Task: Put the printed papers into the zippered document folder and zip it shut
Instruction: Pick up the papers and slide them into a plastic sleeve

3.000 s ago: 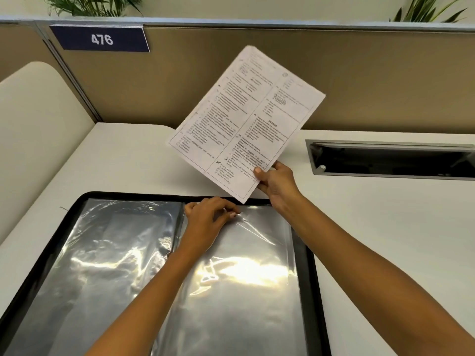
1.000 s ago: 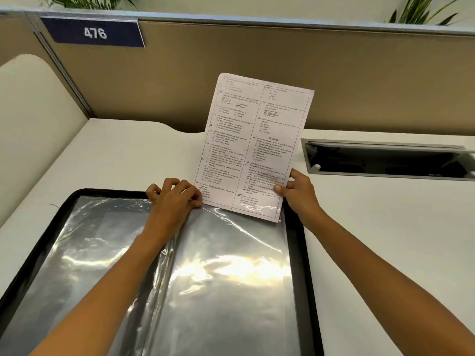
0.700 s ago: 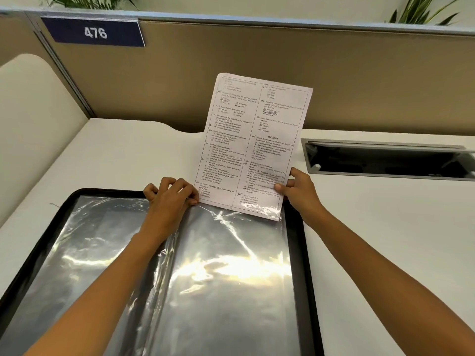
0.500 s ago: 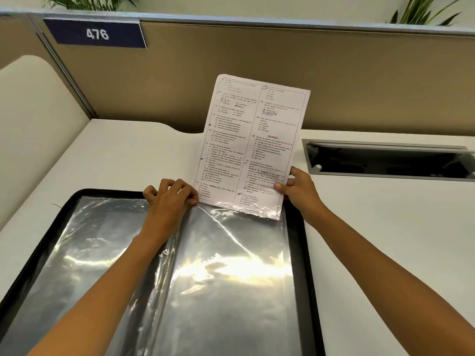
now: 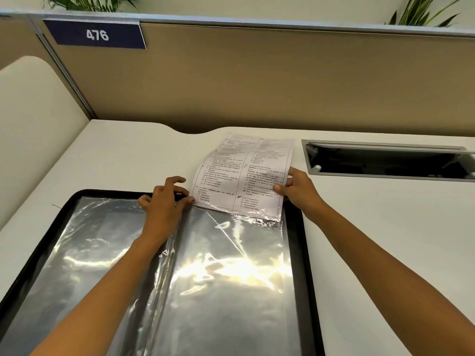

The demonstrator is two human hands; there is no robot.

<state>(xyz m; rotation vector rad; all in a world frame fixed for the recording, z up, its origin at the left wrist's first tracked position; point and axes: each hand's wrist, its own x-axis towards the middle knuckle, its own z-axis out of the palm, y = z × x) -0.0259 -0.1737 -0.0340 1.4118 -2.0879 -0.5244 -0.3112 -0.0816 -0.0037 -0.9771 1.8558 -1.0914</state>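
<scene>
At a cubicle numbered 476, an open zippered document folder [image 5: 295, 240] lies flat on the near left part of a white tabletop [image 5: 385, 240], its black rim framing two glossy clear plastic sleeves that catch the overhead light. A printed sheet [image 5: 244, 176] stands with its lower edge tucked just inside the mouth of the right-hand sleeve [image 5: 231, 278], while its upper part curls back toward the tabletop's far edge. The right hand [image 5: 298, 191] has its grip pinched on the sheet's right edge, thumb on the printed face. The left hand [image 5: 164, 201] has its grip pinched on the sleeve's top edge, just beside the sheet's lower left corner, with two fingers lifted. Toward the far right edge of the tabletop a recessed metal cable hatch [image 5: 385, 160] sits open and dark. A tan fabric partition [image 5: 257, 80] rises behind the far edge, carrying a navy number plate [image 5: 96, 35]; a cream rounded side panel [image 5: 30, 111] closes the left edge. Green plant leaves [image 5: 421, 11] show above the partition.
</scene>
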